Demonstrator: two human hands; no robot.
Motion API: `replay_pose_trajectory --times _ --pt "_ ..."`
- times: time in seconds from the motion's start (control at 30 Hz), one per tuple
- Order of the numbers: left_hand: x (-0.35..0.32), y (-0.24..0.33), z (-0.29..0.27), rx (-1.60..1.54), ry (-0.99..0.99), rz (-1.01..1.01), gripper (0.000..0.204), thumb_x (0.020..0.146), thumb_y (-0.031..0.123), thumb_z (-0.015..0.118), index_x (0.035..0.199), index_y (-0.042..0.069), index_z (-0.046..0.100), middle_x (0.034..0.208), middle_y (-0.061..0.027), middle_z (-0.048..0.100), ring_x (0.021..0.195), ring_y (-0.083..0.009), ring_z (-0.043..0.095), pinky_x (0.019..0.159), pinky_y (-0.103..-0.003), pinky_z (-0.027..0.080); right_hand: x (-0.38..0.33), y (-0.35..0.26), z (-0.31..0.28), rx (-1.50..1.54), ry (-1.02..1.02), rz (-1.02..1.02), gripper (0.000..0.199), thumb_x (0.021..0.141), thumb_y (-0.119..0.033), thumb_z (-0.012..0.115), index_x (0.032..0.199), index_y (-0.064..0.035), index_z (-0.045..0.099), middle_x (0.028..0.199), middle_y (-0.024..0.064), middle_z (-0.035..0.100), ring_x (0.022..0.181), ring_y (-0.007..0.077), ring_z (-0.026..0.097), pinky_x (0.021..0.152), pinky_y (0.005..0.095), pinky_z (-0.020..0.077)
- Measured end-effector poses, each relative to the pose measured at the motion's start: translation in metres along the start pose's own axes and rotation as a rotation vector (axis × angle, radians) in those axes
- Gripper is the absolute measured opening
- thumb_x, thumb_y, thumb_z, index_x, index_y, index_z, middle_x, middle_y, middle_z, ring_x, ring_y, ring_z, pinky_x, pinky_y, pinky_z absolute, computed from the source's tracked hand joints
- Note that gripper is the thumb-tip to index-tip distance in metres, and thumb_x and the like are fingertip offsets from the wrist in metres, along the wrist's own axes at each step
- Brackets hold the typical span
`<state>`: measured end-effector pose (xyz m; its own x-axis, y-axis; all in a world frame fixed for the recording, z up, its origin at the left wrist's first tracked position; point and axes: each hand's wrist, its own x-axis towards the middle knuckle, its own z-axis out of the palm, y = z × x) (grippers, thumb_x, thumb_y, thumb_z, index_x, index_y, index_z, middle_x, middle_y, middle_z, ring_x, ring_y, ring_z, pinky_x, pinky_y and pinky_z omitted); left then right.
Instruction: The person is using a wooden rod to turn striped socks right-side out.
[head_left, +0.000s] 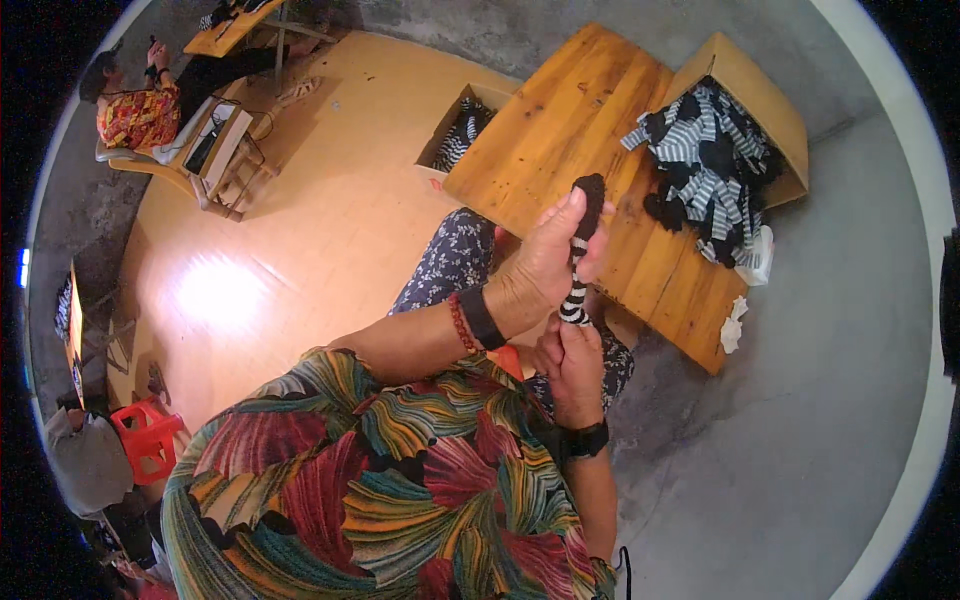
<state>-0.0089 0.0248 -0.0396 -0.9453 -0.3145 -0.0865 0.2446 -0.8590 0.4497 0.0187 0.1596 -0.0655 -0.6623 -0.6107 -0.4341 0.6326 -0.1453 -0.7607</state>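
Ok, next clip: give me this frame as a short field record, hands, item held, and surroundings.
left hand: grips the upper part of a black-and-white striped sock
right hand: pinches the sock's lower end
table: wooden, bears a heap of striped socks
boxes: cardboard box behind the heap; second box with socks on the floor

Wooden table (560, 130), cardboard box (770, 100) of striped socks (705, 160), red stool (148, 435), seated person (140, 110)

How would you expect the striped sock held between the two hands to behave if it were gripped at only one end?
Probably floppy: the sock looks like soft knit, like the limp heap spilling from the box. Likely light; the left hand and right hand pinch it easily.
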Motion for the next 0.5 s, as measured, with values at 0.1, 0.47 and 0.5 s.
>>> replay_pose_trajectory --times 0.1,0.47,0.5 --pt "-0.007 0.006 -0.003 -0.203 -0.135 -0.136 0.037 0.086 0.043 0.042 0.096 0.007 0.049 0.059 -0.0030 0.047 0.042 -0.0132 0.037 0.040 -0.026 0.030 0.000 -0.006 -0.004 0.099 -0.175 0.087 0.019 0.087 -0.022 0.046 0.080 -0.0047 0.049 0.046 -0.0041 0.031 0.037 0.0068 0.029 0.038 0.0225 0.0249" --pt "0.007 0.031 -0.004 0.084 -0.160 0.047 0.028 0.087 0.034 0.045 0.090 0.007 0.049 0.071 -0.0105 0.058 0.061 -0.0248 0.059 0.058 -0.034 0.050 -0.015 -0.018 -0.015 -0.254 -0.026 0.052 0.021 0.088 -0.021 0.045 0.075 -0.0044 0.048 0.047 -0.0029 0.034 0.040 0.0072 0.030 0.039 0.0220 0.0243" --pt "0.008 0.028 -0.002 0.063 -0.128 0.073 0.028 0.087 0.034 0.045 0.088 0.007 0.049 0.066 -0.0081 0.055 0.055 -0.0220 0.054 0.053 -0.032 0.047 -0.016 -0.015 -0.015 -0.259 -0.006 0.027 0.020 0.088 -0.021 0.045 0.076 -0.0045 0.048 0.048 -0.0028 0.034 0.040 0.0073 0.030 0.039 0.0223 0.0244"
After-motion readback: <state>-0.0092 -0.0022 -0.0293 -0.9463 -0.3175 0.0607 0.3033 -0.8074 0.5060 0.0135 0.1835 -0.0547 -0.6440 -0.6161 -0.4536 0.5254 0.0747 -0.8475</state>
